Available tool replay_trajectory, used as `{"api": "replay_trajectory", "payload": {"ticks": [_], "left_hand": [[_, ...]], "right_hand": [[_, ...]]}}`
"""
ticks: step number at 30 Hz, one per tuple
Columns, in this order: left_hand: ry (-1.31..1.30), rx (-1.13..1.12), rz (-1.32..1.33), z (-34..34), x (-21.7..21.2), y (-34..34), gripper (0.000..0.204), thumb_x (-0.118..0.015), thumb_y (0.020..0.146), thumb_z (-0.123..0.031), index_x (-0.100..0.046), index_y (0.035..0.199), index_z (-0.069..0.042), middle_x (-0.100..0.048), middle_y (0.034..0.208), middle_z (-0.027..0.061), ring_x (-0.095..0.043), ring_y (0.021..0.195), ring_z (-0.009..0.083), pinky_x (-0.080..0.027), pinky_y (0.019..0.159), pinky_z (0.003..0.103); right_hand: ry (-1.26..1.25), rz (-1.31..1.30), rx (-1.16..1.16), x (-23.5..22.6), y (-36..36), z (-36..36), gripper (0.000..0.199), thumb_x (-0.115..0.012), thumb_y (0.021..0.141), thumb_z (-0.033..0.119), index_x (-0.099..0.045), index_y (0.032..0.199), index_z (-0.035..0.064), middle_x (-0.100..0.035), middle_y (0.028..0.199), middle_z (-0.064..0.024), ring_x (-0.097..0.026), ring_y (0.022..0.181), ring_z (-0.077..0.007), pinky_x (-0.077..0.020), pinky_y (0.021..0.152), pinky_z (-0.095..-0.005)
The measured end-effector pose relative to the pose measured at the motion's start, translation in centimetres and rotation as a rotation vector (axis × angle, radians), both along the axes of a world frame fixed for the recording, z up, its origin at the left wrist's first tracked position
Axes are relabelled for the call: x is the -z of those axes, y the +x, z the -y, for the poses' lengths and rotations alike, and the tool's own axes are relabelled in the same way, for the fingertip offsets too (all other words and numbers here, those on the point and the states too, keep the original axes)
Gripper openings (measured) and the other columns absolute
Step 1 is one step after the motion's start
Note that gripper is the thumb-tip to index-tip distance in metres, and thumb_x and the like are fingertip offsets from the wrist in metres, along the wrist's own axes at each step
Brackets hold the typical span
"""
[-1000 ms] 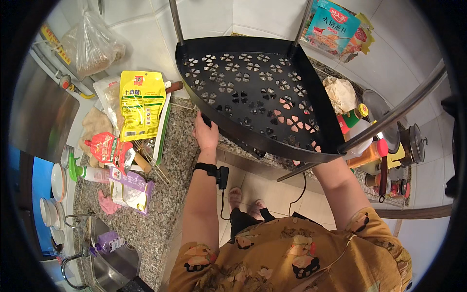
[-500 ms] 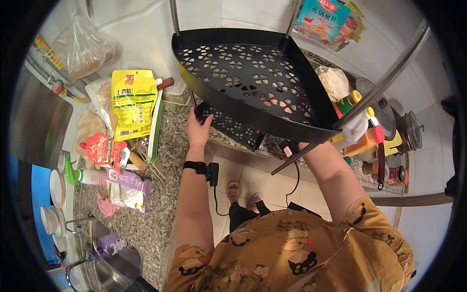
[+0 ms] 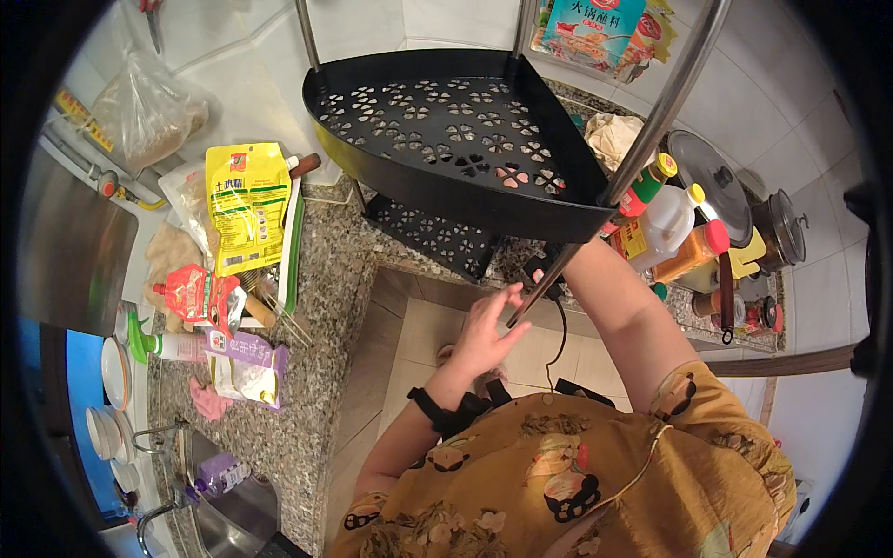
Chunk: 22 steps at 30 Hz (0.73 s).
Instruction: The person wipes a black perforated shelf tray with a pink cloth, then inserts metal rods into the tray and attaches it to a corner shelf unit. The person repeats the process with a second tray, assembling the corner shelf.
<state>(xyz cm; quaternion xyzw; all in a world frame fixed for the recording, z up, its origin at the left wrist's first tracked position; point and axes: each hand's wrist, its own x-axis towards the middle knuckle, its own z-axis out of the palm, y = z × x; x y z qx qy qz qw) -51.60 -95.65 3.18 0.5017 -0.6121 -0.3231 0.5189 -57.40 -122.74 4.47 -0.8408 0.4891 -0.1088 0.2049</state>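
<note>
The black corner shelf [image 3: 456, 149], a perforated tier on metal poles, hangs tilted over the granite counter [image 3: 316, 307], with a second tier [image 3: 433, 237] just below it. Your left hand [image 3: 484, 330] is under the shelf's front edge, fingers spread and open, fingertips touching the slanting front pole [image 3: 642, 149]. Your right forearm [image 3: 619, 307] runs up behind that pole; the shelf hides its hand, so you cannot tell its fingers. Right of the shelf crowd bottles [image 3: 670, 223] and a pot lid [image 3: 712, 181]; left of it lies a yellow packet [image 3: 246, 205]. Half a second ago your left hand gripped the shelf's left rim; now it has let go and dropped to the pole, and the shelf sits lower and nearer.
</note>
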Motion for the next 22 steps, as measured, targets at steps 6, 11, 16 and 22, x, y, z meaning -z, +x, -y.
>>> {"api": "replay_trajectory", "payload": {"ticks": [6, 11, 16, 22], "left_hand": [[0.110, -0.024, -0.126, -1.1, 0.9, -1.0, 0.030, -0.055, 0.098, -0.005, -0.057, 0.127, -0.003, -0.060, 0.092, 0.0033, -0.064, 0.086, 0.0133, -0.053, 0.076, 0.028], [0.161, -0.006, -0.339, -1.4, -1.1, -1.3, 0.023, -0.055, 0.099, -0.006, -0.060, 0.120, -0.001, -0.060, 0.095, 0.0069, -0.067, 0.083, 0.0146, -0.054, 0.073, 0.027], [0.117, 0.017, -0.446, 0.1, 0.0, -2.8, 0.015, -0.055, 0.099, -0.002, -0.060, 0.113, 0.001, -0.060, 0.095, 0.0057, -0.069, 0.084, 0.0136, -0.055, 0.075, 0.027], [0.160, 0.101, -0.423, 0.7, 1.9, -2.7, 0.017, -0.055, 0.100, -0.003, -0.056, 0.117, -0.002, -0.061, 0.105, 0.0051, -0.068, 0.095, 0.0150, -0.054, 0.084, 0.027]], "right_hand": [[-0.004, -0.050, -0.032, -1.3, -0.4, 0.0, 0.038, -0.059, 0.091, 0.029, -0.062, 0.118, 0.0023, -0.065, 0.114, -0.0255, -0.062, 0.109, -0.0414, -0.0499, 0.094, -0.0474], [0.042, 0.008, 0.027, -0.9, 0.4, 0.9, 0.039, -0.060, 0.090, 0.031, -0.062, 0.117, 0.0027, -0.066, 0.113, -0.0267, -0.061, 0.107, -0.0439, -0.0497, 0.093, -0.0490], [0.112, 0.156, -0.036, -0.6, -0.6, 0.7, 0.054, -0.064, 0.090, 0.038, -0.053, 0.125, -0.0019, -0.065, 0.116, -0.0290, -0.061, 0.111, -0.0438, -0.0496, 0.094, -0.0452], [0.144, 0.420, -0.034, -5.5, -2.5, -0.4, 0.059, -0.066, 0.090, 0.039, -0.050, 0.136, 0.0064, -0.066, 0.117, -0.0268, -0.063, 0.114, -0.0360, -0.0489, 0.096, -0.0432]]}}
